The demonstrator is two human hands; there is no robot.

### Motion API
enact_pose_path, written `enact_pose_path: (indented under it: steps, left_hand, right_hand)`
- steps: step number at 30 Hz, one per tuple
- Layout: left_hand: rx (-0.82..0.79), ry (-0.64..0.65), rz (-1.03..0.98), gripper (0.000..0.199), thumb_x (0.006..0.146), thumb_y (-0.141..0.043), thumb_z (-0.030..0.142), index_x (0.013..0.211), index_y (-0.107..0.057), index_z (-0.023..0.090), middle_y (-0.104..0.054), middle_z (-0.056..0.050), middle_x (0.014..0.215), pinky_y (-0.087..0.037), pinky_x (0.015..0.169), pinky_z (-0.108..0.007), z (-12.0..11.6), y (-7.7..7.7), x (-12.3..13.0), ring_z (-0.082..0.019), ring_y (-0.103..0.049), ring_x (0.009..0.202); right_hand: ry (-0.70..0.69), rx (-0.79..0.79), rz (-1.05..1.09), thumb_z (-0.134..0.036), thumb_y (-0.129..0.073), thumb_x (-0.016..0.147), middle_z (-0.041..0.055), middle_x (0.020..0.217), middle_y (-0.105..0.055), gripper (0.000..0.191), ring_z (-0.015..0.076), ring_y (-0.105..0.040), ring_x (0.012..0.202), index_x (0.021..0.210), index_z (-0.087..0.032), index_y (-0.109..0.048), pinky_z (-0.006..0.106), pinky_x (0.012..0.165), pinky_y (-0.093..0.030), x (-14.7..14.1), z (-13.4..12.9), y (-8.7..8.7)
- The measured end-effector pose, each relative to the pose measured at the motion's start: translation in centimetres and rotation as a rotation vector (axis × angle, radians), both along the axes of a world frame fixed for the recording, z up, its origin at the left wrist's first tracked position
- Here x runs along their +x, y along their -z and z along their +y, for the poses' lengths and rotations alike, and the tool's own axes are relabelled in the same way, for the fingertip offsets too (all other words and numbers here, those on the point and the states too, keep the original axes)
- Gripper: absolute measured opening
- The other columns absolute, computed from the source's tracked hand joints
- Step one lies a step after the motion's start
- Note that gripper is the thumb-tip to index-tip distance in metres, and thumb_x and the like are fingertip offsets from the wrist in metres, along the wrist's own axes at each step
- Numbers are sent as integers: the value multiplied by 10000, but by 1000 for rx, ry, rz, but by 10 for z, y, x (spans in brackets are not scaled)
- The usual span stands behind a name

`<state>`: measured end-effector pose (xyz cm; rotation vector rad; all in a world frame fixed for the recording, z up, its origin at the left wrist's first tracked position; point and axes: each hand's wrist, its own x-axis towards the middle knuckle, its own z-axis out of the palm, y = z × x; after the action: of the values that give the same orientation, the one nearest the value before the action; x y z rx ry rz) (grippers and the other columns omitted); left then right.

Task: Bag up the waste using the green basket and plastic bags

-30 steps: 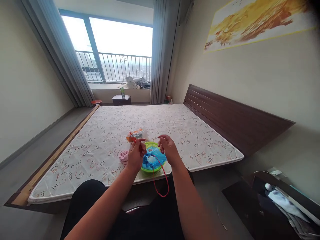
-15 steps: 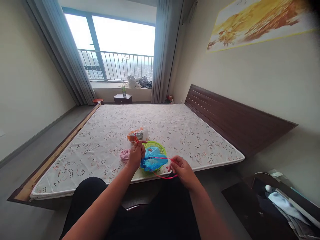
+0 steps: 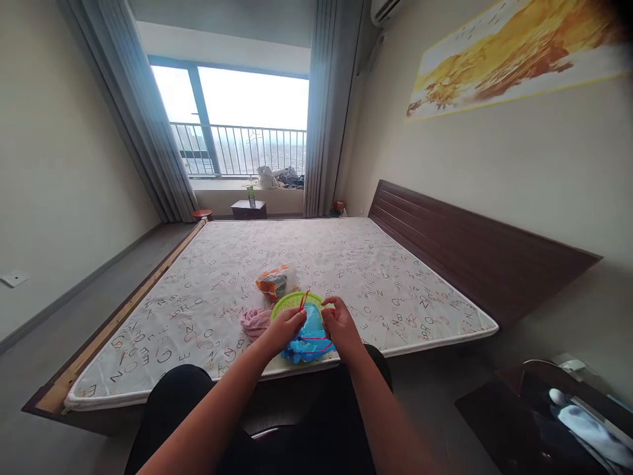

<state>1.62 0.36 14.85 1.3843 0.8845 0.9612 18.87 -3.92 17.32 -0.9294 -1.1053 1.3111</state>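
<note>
L hand (image 3: 293, 322) has red cord (image 3: 303, 301) pinched, lower ctr of frame. R hand (image 3: 340, 323) just beside, can't tell what its grip's got tbh. Blue bag (image 3: 309, 349) below em, overlapping green basket (image 3: 283, 305).

The basket (image 3: 281, 306) rests on the mattress (image 3: 217, 247), with a bag (image 3: 307, 348) in it, a cloth (image 3: 255, 323) just to its left, a packet (image 3: 275, 282) behind it, the headboard (image 3: 469, 231) well to its right and the nightstand (image 3: 248, 212) far behind.
</note>
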Motion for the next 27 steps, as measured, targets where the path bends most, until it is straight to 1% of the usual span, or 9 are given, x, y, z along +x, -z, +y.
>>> enact_pose_path:
  steps: [2, 4, 6, 8, 10, 13, 16, 21, 27]
  left_hand:
    - [121, 21, 81, 336, 855, -681, 436, 642, -606, 187, -510, 3, 559, -281, 472, -242, -3, -4, 1, -126, -411, 510]
    - [222, 41, 147, 188, 813, -699, 325, 690, -660, 188, -592, -17, 630, -334, 515, -250, -5, -5, 3, -152, -485, 580]
    - [257, 51, 180, 71, 772, -714, 258, 782, -687, 193, -599, -7, 657, -343, 533, -249, -7, -4, 5, -153, -492, 601]
    - [216, 30, 144, 198, 783, -704, 251, 974, -682, 204, -556, 28, 672, -329, 535, -239, -10, -2, 7, -132, -450, 578]
    - [186, -4, 80, 286, 827, -676, 283, 1102, -637, 214, -523, 45, 718, -327, 555, -230, -14, 0, 8, -116, -420, 580]
    - [281, 43, 186, 135, 866, -641, 297, 937, -672, 187, -511, 24, 716, -319, 596, -245, -20, -2, 10, -121, -420, 617]
    - [359, 74, 415, 178, 886, -634, 317, 836, -739, 182, -489, 15, 624, -282, 591, -271, -25, -3, 11, -135, -401, 589]
    - [382, -16, 528, 301, 753, -825, 449, 960, -802, 233, -528, 10, 599, -259, 582, -282, -23, 8, 13, -156, -401, 551]
    - [318, 219, 480, 323, 854, -721, 485, 706, -770, 202, -569, -22, 570, -272, 548, -292, -25, 21, 20, -148, -394, 531]
  right_hand:
    - [51, 49, -213, -485, -816, 753, -99, 617, -449, 563, 95, -371, 531, 1205, -229, -599, 214, 509, -320, -2, 4, 4]
    - [26, 61, -324, -471, -797, 750, -71, 640, -512, 546, 123, -451, 584, 1207, -214, -646, 243, 565, -385, -5, 10, 9]
    - [17, 62, -340, -526, -728, 799, -31, 658, -563, 366, 143, -502, 621, 968, -203, -694, 262, 589, -414, -8, 18, 13]
    - [76, 44, -272, -618, -652, 843, -21, 614, -535, 427, 131, -472, 578, 741, -206, -609, 254, 536, -380, -9, 26, 16]
    - [130, -32, -119, -719, -628, 834, -68, 517, -389, 535, 92, -329, 470, 684, -220, -509, 229, 446, -262, -9, 34, 18]
    - [76, -164, 173, -802, -674, 768, -135, 483, -209, 617, 50, -139, 410, 721, -237, -432, 199, 395, -129, -9, 38, 18]
    - [40, -184, 312, -783, -731, 743, -149, 487, -192, 623, 42, -127, 400, 766, -242, -423, 181, 369, -121, -9, 36, 15]
    - [76, -190, 215, -765, -741, 745, -134, 491, -275, 622, 36, -167, 403, 766, -239, -410, 169, 370, -115, -14, 28, 12]
    - [159, -154, 246, -745, -742, 752, -141, 512, -224, 641, 39, -140, 405, 754, -256, -328, 179, 367, -105, -26, 27, 11]
